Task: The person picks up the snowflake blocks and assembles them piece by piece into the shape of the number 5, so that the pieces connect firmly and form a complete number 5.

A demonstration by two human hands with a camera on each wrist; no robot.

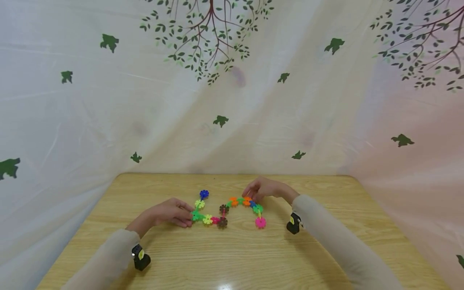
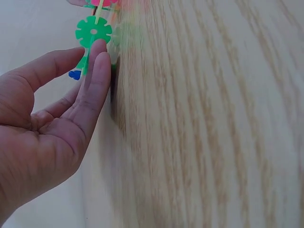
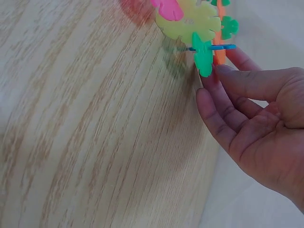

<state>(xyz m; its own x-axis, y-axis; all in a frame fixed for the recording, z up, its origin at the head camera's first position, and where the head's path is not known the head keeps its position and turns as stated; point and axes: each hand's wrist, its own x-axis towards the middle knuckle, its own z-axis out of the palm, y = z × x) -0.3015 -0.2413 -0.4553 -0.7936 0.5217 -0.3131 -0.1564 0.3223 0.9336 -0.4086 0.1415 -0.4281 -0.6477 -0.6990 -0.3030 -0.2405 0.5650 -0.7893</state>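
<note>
A chain of colourful plastic snowflake discs (image 1: pixel 208 219), slotted into one another, lies on the wooden table in a winding line. My left hand (image 1: pixel 170 212) pinches its left part, by a green disc (image 2: pixel 85 34), between thumb and fingers. From there a short branch runs up to a blue disc (image 1: pixel 204 194). At the top of the right-hand arch, my right hand (image 1: pixel 266 189) pinches an orange disc (image 3: pixel 220 52). A pink disc (image 1: pixel 260 222) ends the chain on the right. Fingers partly cover both held spots.
The light wooden table (image 1: pixel 232 257) extends on all sides of the chain. Behind it hangs a pale curtain (image 1: pixel 174 133) printed with leaves and branches. Each wrist carries a small black camera, one on the left sleeve (image 1: pixel 112 249).
</note>
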